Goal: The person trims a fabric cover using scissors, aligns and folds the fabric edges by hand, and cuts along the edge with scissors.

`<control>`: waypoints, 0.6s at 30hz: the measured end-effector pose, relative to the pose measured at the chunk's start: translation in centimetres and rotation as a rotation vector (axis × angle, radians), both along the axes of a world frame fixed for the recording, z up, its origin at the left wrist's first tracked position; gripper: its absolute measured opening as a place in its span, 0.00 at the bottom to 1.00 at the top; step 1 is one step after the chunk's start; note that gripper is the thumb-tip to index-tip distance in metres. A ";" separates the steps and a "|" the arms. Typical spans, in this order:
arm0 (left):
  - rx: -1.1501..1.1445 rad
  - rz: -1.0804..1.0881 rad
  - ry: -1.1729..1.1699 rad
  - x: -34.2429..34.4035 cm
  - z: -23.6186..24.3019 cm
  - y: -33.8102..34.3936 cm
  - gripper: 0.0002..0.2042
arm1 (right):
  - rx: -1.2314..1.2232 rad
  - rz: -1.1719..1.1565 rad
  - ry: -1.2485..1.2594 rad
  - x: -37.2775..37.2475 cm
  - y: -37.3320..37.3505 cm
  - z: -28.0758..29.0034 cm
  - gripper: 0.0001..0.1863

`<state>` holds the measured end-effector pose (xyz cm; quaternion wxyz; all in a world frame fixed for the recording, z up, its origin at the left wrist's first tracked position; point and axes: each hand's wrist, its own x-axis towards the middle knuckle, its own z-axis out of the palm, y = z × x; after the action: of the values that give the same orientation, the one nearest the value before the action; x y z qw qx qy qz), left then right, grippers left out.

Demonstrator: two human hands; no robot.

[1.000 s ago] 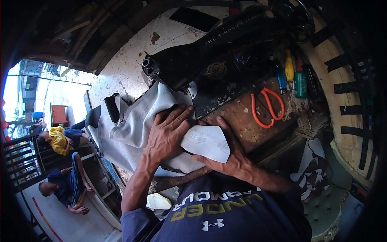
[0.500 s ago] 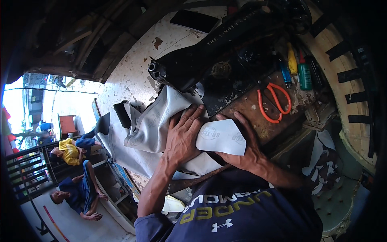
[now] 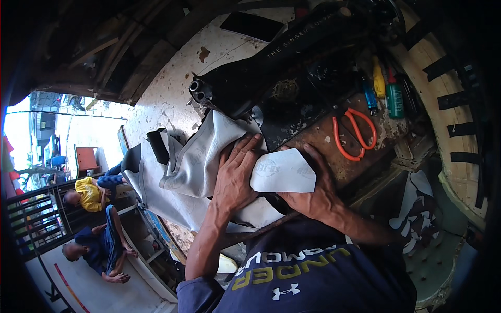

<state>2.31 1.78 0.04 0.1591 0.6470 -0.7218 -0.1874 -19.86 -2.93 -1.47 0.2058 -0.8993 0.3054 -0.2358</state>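
My left hand (image 3: 237, 172) lies flat with its fingers stretched forward on white-backed sheet material (image 3: 190, 167), printed in grey with a dark side showing at its edges. My right hand (image 3: 321, 190) rests just to the right, thumb tip and forefinger stretched and apart. Over part of it lies a white angular piece of the same printed material (image 3: 284, 172), hiding its palm and other fingers. Whether this piece joins the larger sheet I cannot tell. Beyond my fingers stands the head of a black sewing machine (image 3: 235, 94); its needle area is hidden.
Orange-handled scissors (image 3: 355, 133) lie right of the machine, with a yellow-handled tool (image 3: 378, 78), a blue lighter (image 3: 370, 98) and a green bottle (image 3: 394, 99) beyond. A dark phone (image 3: 251, 27) lies at the back. Scraps (image 3: 417, 224) lie at lower right. Two people sit at left.
The white piece over my right hand has shifted slightly up and left, its lower corner lifting. My hands stay nearly in place.
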 end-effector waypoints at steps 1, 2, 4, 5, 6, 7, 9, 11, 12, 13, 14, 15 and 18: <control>-0.002 0.004 -0.001 0.1 -0.1 -0.2 0.26 | -0.019 0.009 0.028 0.1 0.0 0.0 0.24; -0.001 0.003 -0.003 0.1 0.0 -0.3 0.26 | -0.018 0.008 0.026 0.2 0.0 -0.2 0.24; -0.009 0.016 0.011 0.1 0.0 -0.6 0.25 | 0.011 -0.041 0.014 0.3 0.0 -0.5 0.23; -0.011 0.017 0.007 0.3 -0.1 -0.6 0.25 | 0.010 -0.040 0.010 0.4 -0.1 -0.4 0.23; -0.028 0.006 0.012 0.6 -0.4 -0.6 0.30 | 0.042 -0.050 -0.009 0.5 -0.2 -0.3 0.21; -0.046 -0.006 0.016 0.8 -0.5 -0.7 0.35 | 0.074 -0.060 -0.029 0.6 -0.3 -0.2 0.19; -0.042 -0.010 0.020 0.8 -0.4 -1.2 0.34 | 0.044 -0.062 0.003 0.6 -0.3 -0.2 0.20; -0.039 -0.012 0.018 0.9 0.2 -1.3 0.34 | 0.015 -0.062 0.030 0.5 -0.3 -0.4 0.20; -0.006 -0.034 -0.007 1.2 0.8 -1.2 0.30 | 0.017 -0.058 0.004 0.2 -0.4 -0.7 0.21; 0.027 -0.055 -0.033 1.4 1.2 -1.0 0.27 | 0.020 -0.055 -0.022 0.1 -0.4 -1.1 0.22; 0.029 -0.059 -0.034 1.5 1.3 -0.8 0.27 | 0.021 -0.059 -0.023 -0.1 -0.3 -1.4 0.22; 0.033 -0.072 -0.054 1.6 1.4 -0.7 0.28 | 0.033 -0.048 -0.066 -0.2 -0.3 -1.8 0.23; 0.027 -0.085 -0.101 1.4 1.4 -0.5 0.29 | 0.086 -0.055 -0.087 -0.4 -0.3 -1.7 0.27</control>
<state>3.74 1.27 1.43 0.1055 0.6265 -0.7531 -0.1710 -20.21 -3.20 -3.14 0.2508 -0.8699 0.3305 -0.2669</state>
